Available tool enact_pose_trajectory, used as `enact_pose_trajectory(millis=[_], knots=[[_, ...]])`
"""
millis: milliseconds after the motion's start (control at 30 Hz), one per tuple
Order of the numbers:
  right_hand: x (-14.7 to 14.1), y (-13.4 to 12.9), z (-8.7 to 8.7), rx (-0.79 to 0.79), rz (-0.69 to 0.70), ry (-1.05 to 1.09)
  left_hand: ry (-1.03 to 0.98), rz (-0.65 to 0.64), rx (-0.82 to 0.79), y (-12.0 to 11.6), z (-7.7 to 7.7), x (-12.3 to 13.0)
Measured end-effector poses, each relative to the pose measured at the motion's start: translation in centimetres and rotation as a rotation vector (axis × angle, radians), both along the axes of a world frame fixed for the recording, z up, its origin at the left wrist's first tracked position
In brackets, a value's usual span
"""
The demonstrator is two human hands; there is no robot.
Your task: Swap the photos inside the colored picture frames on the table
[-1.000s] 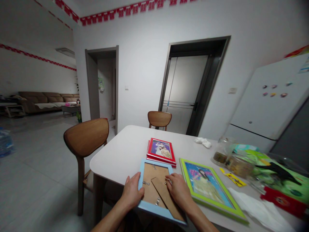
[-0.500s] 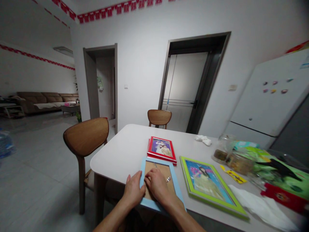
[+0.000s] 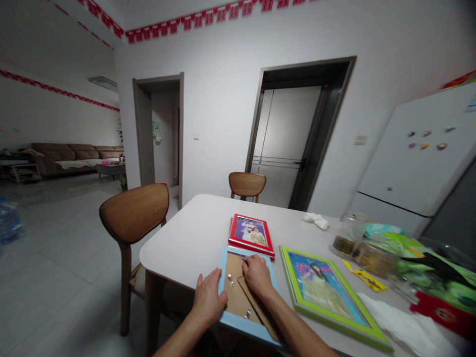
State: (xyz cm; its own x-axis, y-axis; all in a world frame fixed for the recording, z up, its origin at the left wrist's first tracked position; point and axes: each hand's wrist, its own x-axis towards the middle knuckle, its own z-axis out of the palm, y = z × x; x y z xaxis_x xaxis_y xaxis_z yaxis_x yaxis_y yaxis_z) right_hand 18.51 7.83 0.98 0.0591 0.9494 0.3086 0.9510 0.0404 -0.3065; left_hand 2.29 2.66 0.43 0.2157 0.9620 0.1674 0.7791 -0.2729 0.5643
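Observation:
A light blue picture frame [image 3: 238, 320] lies face down at the near table edge, its brown backing board [image 3: 233, 297] showing. My left hand [image 3: 210, 300] holds the frame's left side, thumb near the rim and fingers along the outer edge. My right hand [image 3: 258, 275] is over the upper part of the board, fingertips pinched at a small metal clip [image 3: 243, 257] by the top rim. Two more metal pieces, a left clip [image 3: 231, 280] and a lower clip [image 3: 248, 312], show on the board. The brown stand leg [image 3: 256, 305] runs beneath my right wrist, partly hidden.
Red picture frames [image 3: 251, 234] are stacked just beyond. To the right lies a green picture frame [image 3: 330, 292] with a photo. Glass jars [image 3: 344, 238], a yellow packet [image 3: 366, 278], tissue [image 3: 401, 317] and bags crowd the table's right side. A wooden chair [image 3: 136, 210] stands left.
My right hand has moved from the board's left side up and right to the top clip, uncovering the left clip and the stand leg. My left hand stays at the frame's left side.

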Motion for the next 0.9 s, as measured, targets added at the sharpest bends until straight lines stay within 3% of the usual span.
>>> enact_pose_trajectory(millis=[133,300,467,567,633,900], knots=[[0.2,0.8,-0.5,-0.032,-0.054,-0.005,0.005,-0.010,0.000,0.0,0.1,0.0],[0.1,0.2,-0.1,-0.059,-0.015,0.025,0.012,-0.007,0.009,0.1,0.1,0.0],[1.3,-3.2,1.5,-0.079,0.200,0.072,0.010,0.006,0.019,0.0,0.0,0.0],[2.1,-5.9,2.3,-0.230,0.415,0.151,0.003,0.012,0.017,0.0,-0.1,0.1],[2.2,-7.1,2.6,-0.325,0.480,0.206,0.001,0.019,0.011,0.0,-0.2,0.2],[1.7,-7.2,1.7,-0.217,0.387,0.253,0.011,0.024,0.002,-0.1,0.0,0.3]])
